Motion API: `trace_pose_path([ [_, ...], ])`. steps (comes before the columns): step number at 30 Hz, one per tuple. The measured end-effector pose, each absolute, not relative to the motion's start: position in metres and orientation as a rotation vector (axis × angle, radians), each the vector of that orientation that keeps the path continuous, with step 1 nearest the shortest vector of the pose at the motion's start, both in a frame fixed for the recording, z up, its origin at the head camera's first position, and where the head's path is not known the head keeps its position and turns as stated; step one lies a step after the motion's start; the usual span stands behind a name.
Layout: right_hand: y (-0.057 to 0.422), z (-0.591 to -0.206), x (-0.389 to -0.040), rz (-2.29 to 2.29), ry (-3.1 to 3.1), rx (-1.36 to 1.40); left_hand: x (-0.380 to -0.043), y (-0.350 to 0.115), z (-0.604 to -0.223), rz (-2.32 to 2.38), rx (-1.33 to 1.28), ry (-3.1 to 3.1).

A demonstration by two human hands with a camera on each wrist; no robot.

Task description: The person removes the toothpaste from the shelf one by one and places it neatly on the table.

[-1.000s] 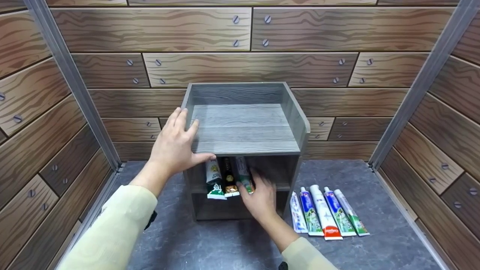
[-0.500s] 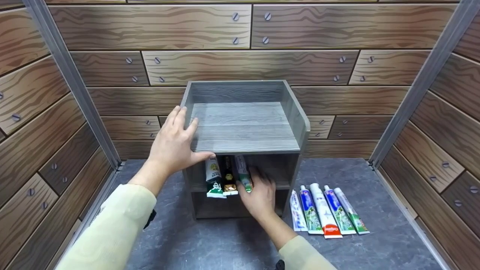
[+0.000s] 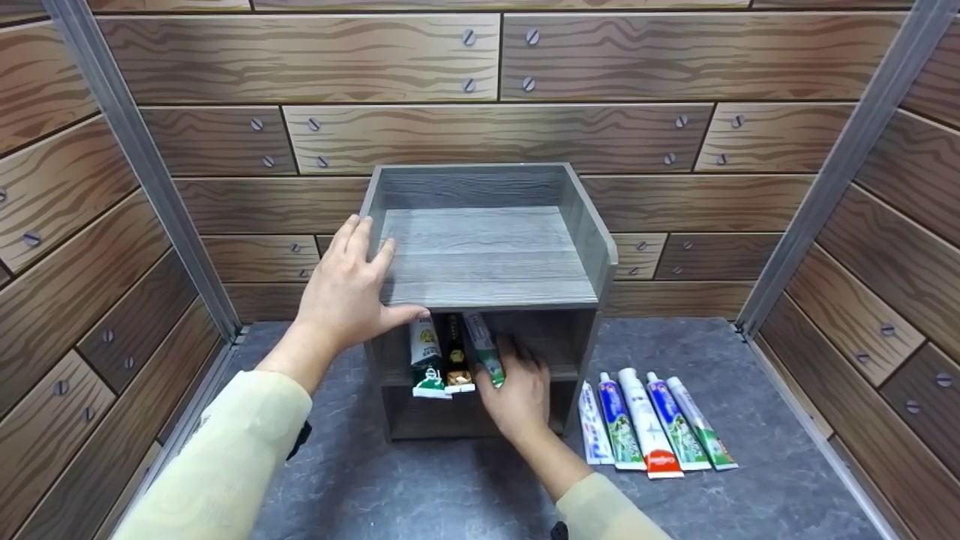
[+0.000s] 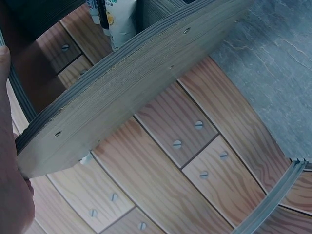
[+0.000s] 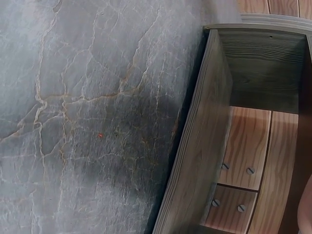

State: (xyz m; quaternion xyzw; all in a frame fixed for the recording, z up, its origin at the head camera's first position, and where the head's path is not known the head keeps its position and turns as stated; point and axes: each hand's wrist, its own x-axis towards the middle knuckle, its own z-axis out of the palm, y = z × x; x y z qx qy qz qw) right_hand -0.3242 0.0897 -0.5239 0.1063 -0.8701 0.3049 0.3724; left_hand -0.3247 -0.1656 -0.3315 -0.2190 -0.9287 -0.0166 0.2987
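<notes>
A grey wood-grain cabinet (image 3: 480, 240) stands upright, with an upper tray and shelves beneath. My left hand (image 3: 346, 289) rests on its left wall, fingers spread, thumb at the tray's front edge. Within the middle shelf, my right hand (image 3: 519, 394) pinches the lower end of a green-and-white toothpaste tube (image 3: 484, 349), its far end leaning left. Left of that lie a black-and-gold tube (image 3: 455, 356) and a white-and-dark-green tube (image 3: 428, 364). The left wrist view shows the cabinet's side wall (image 4: 122, 97); in the right wrist view only a sliver of my right hand (image 5: 306, 209) appears.
To the cabinet's right, several toothpaste tubes (image 3: 651, 435) lie in a row on the dark grey marbled surface (image 3: 420, 495). Wood-print panels (image 3: 480, 139) enclose the back and sides, with metal posts (image 3: 142, 165) at the corners.
The green-and-white tube in my right hand has shifted slightly left, its far end tilting toward the black-and-gold tube. My left hand stays on the cabinet.
</notes>
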Motion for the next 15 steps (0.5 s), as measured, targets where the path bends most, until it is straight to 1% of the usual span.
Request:
trace_pose_path([
  [15,0.0903,-0.5228,-0.323,0.778,-2.247,0.261,-0.325,-0.1652,-0.3333,-0.056,-0.6,-2.429],
])
